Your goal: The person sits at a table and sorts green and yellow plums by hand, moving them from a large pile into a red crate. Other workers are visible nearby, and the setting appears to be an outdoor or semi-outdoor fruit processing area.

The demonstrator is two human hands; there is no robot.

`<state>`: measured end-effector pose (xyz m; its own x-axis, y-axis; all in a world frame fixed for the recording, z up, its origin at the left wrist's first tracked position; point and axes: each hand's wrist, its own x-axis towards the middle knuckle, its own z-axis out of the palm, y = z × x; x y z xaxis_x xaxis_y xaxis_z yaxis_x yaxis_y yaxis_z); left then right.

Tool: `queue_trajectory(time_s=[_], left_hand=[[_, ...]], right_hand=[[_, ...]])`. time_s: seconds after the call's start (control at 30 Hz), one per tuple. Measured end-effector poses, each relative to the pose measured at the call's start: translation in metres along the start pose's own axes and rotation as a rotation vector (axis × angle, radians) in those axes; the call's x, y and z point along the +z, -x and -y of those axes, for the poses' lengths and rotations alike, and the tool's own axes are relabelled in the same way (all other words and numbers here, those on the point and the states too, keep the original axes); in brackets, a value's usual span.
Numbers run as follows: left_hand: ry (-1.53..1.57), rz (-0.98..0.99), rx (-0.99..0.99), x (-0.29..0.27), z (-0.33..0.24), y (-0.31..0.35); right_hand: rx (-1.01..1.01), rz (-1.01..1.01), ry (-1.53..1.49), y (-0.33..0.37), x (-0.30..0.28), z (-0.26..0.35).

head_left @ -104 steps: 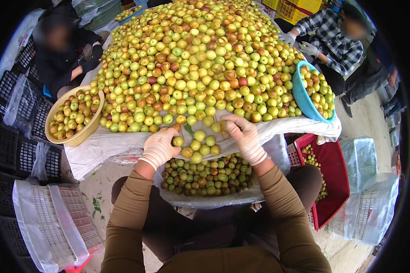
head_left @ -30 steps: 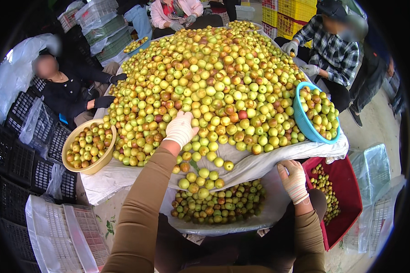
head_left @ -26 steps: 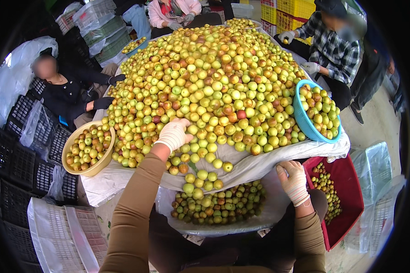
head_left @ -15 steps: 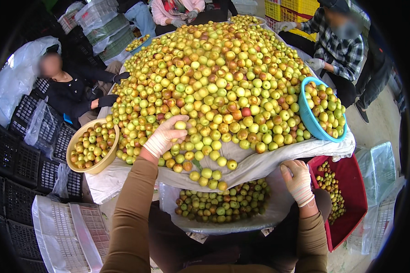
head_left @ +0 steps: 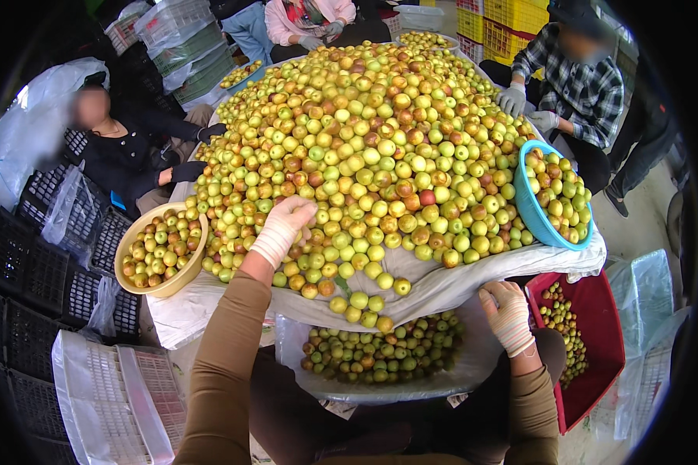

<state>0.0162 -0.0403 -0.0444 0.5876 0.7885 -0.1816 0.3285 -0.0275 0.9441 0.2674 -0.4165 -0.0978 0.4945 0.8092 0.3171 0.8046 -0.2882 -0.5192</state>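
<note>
A large heap of small green, yellow and reddish fruits (head_left: 364, 147) covers a table draped in white sheeting (head_left: 457, 283). My left hand (head_left: 285, 226), gloved and taped, rests with curled fingers on the fruits at the heap's near left edge. My right hand (head_left: 508, 310), also gloved, grips the rim of a clear plastic bag (head_left: 473, 372) that hangs below the table's front edge and holds many fruits (head_left: 380, 353). A few loose fruits (head_left: 361, 306) lie on the sheeting just above the bag's mouth.
A tan bowl (head_left: 128, 267) of fruits sits at the left edge, a blue bowl (head_left: 531, 217) at the right. A red crate (head_left: 597, 349) with fruits stands at lower right. Three other people sit around the heap. Black and white crates (head_left: 31, 263) are stacked at left.
My left hand has drawn back from the middle of the heap toward its near left edge. My right hand has stayed low at the bag's rim. Earlier both hands were at the bag's mouth.
</note>
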Motion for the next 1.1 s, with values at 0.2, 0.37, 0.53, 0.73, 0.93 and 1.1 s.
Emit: queue_trajectory(time_s=[0.2, 0.37, 0.53, 0.73, 0.93, 1.1], left_hand=[[-1.118, -0.217, 0.517, 0.057, -0.046, -0.053], [-1.640, -0.034, 0.299, 0.091, -0.062, -0.084], [-1.944, 0.095, -0.086, 0.097, -0.070, -0.082], [-1.932, 0.186, -0.124, 0.084, -0.054, -0.073], [-1.692, 0.116, 0.012, 0.069, -0.042, -0.045], [-1.424, 0.042, 0.072, 0.050, -0.033, -0.029]], right_hand=[[-0.006, -0.047, 0.041, -0.003, 0.003, 0.001], [-0.102, -0.039, 0.112, 0.004, 0.006, -0.015], [0.042, 0.154, 0.122, -0.003, 0.004, -0.010], [0.055, 0.149, 0.084, -0.003, 0.020, -0.016], [0.089, 0.179, 0.117, 0.004, 0.021, -0.018], [0.088, 0.193, 0.101, 0.007, 0.021, -0.013]])
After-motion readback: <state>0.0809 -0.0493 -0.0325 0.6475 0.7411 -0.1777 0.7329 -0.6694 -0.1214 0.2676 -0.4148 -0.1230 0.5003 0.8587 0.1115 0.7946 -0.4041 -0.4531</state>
